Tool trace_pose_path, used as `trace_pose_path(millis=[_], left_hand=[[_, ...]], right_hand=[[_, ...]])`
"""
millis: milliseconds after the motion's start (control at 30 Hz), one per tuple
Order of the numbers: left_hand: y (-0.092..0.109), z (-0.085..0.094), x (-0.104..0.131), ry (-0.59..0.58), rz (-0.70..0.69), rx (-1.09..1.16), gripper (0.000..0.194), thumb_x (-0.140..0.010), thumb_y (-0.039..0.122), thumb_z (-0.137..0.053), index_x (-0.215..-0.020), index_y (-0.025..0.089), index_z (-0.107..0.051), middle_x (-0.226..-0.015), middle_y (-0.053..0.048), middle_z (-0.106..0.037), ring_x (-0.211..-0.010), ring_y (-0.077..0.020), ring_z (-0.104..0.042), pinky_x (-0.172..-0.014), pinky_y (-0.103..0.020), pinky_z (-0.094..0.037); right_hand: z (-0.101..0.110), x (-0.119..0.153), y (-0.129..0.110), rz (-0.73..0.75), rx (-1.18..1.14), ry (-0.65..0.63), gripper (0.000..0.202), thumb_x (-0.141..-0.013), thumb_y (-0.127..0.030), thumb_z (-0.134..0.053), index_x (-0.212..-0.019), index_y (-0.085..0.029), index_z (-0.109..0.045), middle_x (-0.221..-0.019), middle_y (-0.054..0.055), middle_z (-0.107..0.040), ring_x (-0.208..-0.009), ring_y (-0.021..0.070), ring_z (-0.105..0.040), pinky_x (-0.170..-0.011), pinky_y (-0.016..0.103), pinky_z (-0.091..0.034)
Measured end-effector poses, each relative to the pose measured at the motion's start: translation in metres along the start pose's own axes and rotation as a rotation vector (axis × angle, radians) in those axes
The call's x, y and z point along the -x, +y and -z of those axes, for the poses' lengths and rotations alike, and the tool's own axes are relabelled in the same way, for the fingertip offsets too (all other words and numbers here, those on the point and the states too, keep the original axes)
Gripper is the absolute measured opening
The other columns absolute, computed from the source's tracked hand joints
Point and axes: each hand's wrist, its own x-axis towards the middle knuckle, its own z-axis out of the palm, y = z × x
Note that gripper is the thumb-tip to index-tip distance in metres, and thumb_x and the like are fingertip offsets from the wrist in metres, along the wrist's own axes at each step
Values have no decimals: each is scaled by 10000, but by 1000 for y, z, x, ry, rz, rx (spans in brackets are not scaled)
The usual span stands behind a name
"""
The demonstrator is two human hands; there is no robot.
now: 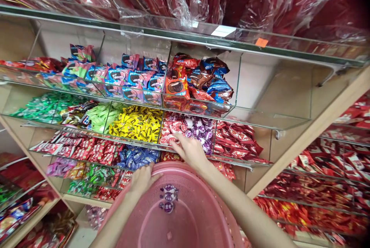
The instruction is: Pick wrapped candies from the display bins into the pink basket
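Note:
My left hand (142, 180) is closed over the far rim of a pink plastic basket (214, 201). A few purple-and-white wrapped candies (168, 198) lie at the basket's far inner side. Over the basket's far edge, my right hand (189, 149) reaches to a glass compartment, thumb and fingers apart, nothing seen in them. Its fingertips are at the red-and-white wrapped candies (170, 128), possibly touching them. Beside these, in the same compartment, are purple-and-white candies (204, 129); my right hand hides part of this heap.
Yellow-wrapped candies (137, 123) fill the bin to the left, red packets (235, 138) the one to the right. Above, a glass shelf (199, 107) holds packaged cookies (176, 86). A wooden upright (306, 128) stands at right, with more stocked shelves beyond it.

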Motion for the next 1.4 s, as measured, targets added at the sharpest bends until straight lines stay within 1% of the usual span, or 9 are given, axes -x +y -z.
trace_pose_path(millis=[100,233,367,533,667,833,1100,1267,1400], left_hand=[[0,1,0,6,-5,7,623,-770,658,-274,-1121,189,-487,-952,-127,-639,-877,-280,-610,-713,-352,-440],[1,3,1,-15,11,21,611,-782,649,-248,-1099,189,-494,-948,-134,-637,-884,-265,-610,-713,-333,-433],[2,6,1,-30,17,24,608,-772,653,-283,-1109,193,-495,-965,-132,-631,-901,-266,-602,-726,-330,-432],[1,5,1,-36,14,34,632,-757,677,-281,-1105,196,-496,-950,-121,-630,-903,-256,-598,-733,-315,-427],[0,5,-1,-31,2,30,632,-752,688,-266,-1073,194,-498,-916,-117,-641,-876,-253,-606,-714,-314,-424],[4,9,0,-43,1,2,619,-784,656,-213,-1079,191,-496,-901,-133,-647,-870,-267,-612,-701,-331,-430],[6,14,1,-57,-6,-33,632,-788,655,-177,-1074,193,-500,-888,-135,-646,-857,-266,-618,-698,-336,-443],[4,11,0,-41,-6,-22,635,-785,660,-187,-1078,191,-497,-899,-134,-648,-860,-283,-617,-697,-363,-450],[2,7,-1,-25,-15,-10,626,-779,664,-218,-1089,194,-492,-911,-132,-649,-868,-282,-616,-708,-368,-450]], right_hand=[[15,-33,-1,-125,171,46,444,-902,-480,-312,-1162,-168,-490,-831,96,-681,-779,219,-644,-654,256,-422],[13,-62,-4,-227,257,114,526,-860,-561,-333,-937,-107,-586,-808,157,-667,-765,259,-643,-635,300,-445],[6,-76,-7,-258,248,107,498,-866,-532,-349,-850,-123,-634,-865,166,-661,-814,245,-638,-684,305,-449],[3,-85,-9,-331,208,50,403,-880,-420,-376,-915,-122,-645,-927,164,-658,-868,221,-629,-734,295,-443],[0,-87,-10,-356,181,83,370,-875,-367,-375,-907,-124,-651,-928,158,-661,-849,224,-634,-726,303,-446],[-3,-88,-9,-346,167,121,415,-862,-452,-385,-869,-133,-649,-896,150,-665,-821,242,-639,-690,319,-460],[-3,-91,-8,-399,87,113,403,-846,-446,-412,-879,-126,-654,-915,166,-662,-847,246,-630,-718,323,-448],[-3,-79,-10,-439,60,256,424,-853,-459,-379,-842,-131,-647,-817,144,-675,-763,250,-641,-668,318,-442],[-4,-52,-12,-394,22,400,416,-853,-485,-384,-916,-152,-627,-691,89,-679,-659,208,-638,-599,265,-409]])
